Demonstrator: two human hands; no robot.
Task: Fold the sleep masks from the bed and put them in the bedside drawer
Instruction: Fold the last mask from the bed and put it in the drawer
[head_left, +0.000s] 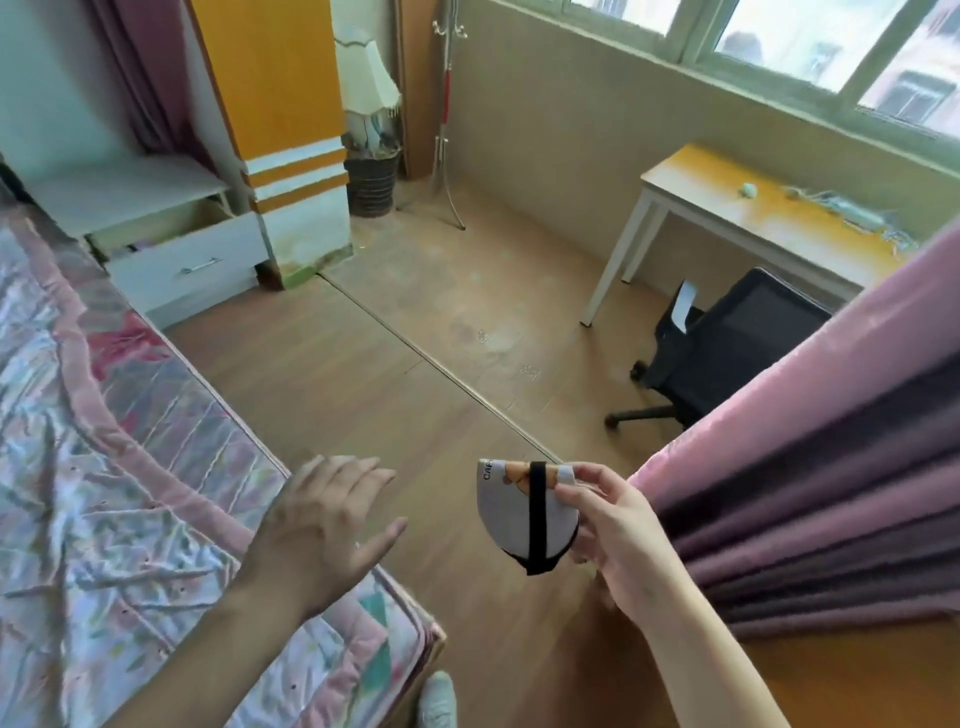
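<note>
My right hand (610, 525) pinches a folded white sleep mask (506, 512) with an orange print and a black strap wrapped around it, held in the air over the wooden floor. My left hand (322, 525) hovers open beside it, fingers spread, above the corner of the bed (104, 467). The white bedside table (130, 192) stands at the far left, beyond the bed. Its drawer (192, 260) is pulled open, with something purple just visible inside. No other sleep mask shows on the visible part of the bed.
A pink curtain (805, 467) hangs close on the right. A black office chair (727, 353) and an orange-topped desk (753, 218) stand under the window. An orange wardrobe (280, 130), a lamp (369, 88) and a coat stand (447, 130) line the far wall. Wooden floor lies between bed and desk.
</note>
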